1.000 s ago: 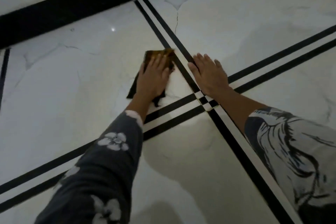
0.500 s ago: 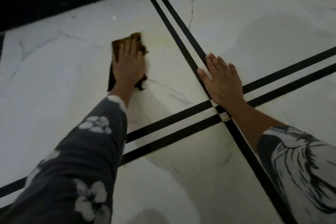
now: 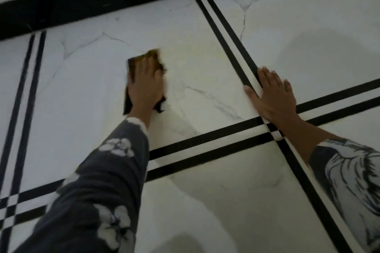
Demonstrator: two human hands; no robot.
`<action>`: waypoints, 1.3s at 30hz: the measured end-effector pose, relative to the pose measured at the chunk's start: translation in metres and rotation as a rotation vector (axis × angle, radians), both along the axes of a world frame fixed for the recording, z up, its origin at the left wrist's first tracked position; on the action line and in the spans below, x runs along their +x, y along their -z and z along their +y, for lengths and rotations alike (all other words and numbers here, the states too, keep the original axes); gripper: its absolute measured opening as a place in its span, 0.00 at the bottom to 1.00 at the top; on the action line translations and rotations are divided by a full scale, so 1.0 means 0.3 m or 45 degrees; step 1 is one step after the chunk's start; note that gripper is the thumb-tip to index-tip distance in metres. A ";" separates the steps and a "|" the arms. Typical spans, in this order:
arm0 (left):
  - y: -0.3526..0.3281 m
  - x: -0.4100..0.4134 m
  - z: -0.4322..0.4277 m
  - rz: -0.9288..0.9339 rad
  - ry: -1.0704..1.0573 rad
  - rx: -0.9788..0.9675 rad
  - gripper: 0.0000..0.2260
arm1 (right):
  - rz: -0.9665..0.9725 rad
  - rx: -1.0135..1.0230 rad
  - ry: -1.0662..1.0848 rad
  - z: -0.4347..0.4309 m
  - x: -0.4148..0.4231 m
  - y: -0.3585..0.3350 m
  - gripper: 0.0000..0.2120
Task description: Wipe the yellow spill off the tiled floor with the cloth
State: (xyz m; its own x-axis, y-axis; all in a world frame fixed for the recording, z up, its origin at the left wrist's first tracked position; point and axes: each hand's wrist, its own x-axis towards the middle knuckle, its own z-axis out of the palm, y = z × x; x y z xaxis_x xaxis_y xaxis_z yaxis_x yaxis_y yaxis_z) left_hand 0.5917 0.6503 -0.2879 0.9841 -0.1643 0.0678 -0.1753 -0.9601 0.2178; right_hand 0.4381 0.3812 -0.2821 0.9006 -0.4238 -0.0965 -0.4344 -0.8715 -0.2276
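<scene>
Cloth pinned flat under left hand, mid-tile

Left hand [image 3: 145, 86] presses palm-down, fingers extended, on the dark cloth [image 3: 128, 99], gripping nothing. A faint yellow spill [image 3: 191, 57] lies just right of it on the tiled floor [image 3: 82, 92]. Right hand [image 3: 271, 94] rests flat and open across the black double stripe [image 3: 226, 26]. Bare tile lies open leftward; the black skirting [image 3: 102, 0] bounds the far edge.
</scene>
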 end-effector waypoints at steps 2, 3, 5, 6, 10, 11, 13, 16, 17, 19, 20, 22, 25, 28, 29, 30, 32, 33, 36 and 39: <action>-0.015 -0.104 0.129 0.087 -0.182 -0.073 0.24 | 0.020 0.065 0.119 0.086 0.025 -0.033 0.35; -0.021 -0.184 0.146 0.107 -0.263 -0.072 0.24 | 0.003 0.065 0.105 0.153 0.039 -0.048 0.34; -0.020 -0.344 0.093 0.062 -0.236 -0.021 0.24 | -0.027 0.055 -0.056 0.321 0.059 -0.057 0.33; -0.014 -0.389 0.045 0.044 -0.120 0.005 0.24 | -0.034 0.080 -0.134 0.393 0.067 -0.052 0.32; -0.024 -0.232 -0.003 0.120 0.217 0.030 0.24 | 0.000 0.083 -0.213 0.505 0.072 -0.005 0.30; -0.024 -0.158 0.051 0.088 0.213 0.063 0.24 | -0.016 0.038 -0.226 0.502 0.066 0.008 0.30; -0.006 -0.065 0.199 0.027 0.114 0.141 0.24 | -0.057 -0.014 -0.253 0.499 0.061 0.027 0.31; -0.009 -0.094 0.401 0.017 -0.100 0.077 0.22 | -0.081 -0.027 -0.253 0.504 0.067 0.032 0.32; -0.018 -0.146 0.430 0.042 -0.210 -0.002 0.23 | -0.075 -0.022 -0.250 0.506 0.070 0.030 0.32; -0.022 -0.267 0.421 0.074 -0.393 -0.052 0.23 | -0.051 -0.016 -0.240 0.508 0.064 0.022 0.33; -0.022 -0.335 0.379 0.062 -0.425 -0.033 0.24 | -0.047 -0.019 -0.239 0.509 0.063 0.022 0.32; -0.019 -0.448 0.247 0.043 -0.288 0.010 0.27 | -0.026 -0.007 -0.245 0.507 0.063 0.019 0.31; -0.016 -0.442 0.069 0.096 0.162 0.061 0.25 | 0.030 0.120 -0.275 0.501 0.073 -0.005 0.28; -0.030 -0.341 0.090 0.138 0.222 0.074 0.24 | 0.064 0.152 -0.305 0.449 0.018 -0.040 0.27; -0.023 -0.343 0.121 0.130 0.144 0.054 0.24 | 0.043 0.097 -0.266 0.420 -0.022 -0.043 0.27; -0.014 -0.374 0.139 0.115 0.043 0.021 0.24 | 0.010 0.031 -0.213 0.380 -0.079 -0.043 0.28; -0.014 -0.463 0.144 0.120 -0.144 0.000 0.25 | -0.028 -0.040 -0.137 0.312 -0.181 -0.034 0.29; -0.020 -0.508 0.124 0.139 -0.193 0.004 0.25 | -0.027 -0.051 -0.107 0.281 -0.223 -0.029 0.29; -0.039 -0.602 0.007 0.168 -0.186 -0.022 0.27 | -0.047 -0.050 0.016 0.192 -0.308 -0.038 0.29; -0.046 -0.687 -0.189 0.195 0.046 -0.020 0.31 | -0.104 0.022 0.163 0.101 -0.378 -0.061 0.28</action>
State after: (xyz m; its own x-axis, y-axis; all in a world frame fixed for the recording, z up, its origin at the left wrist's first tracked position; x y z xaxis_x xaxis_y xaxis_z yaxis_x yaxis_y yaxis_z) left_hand 0.3856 0.5935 -0.2741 0.9766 -0.1998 -0.0801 -0.1732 -0.9501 0.2595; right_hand 0.3247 0.4114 -0.2637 0.8446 -0.5343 -0.0337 -0.5211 -0.8059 -0.2811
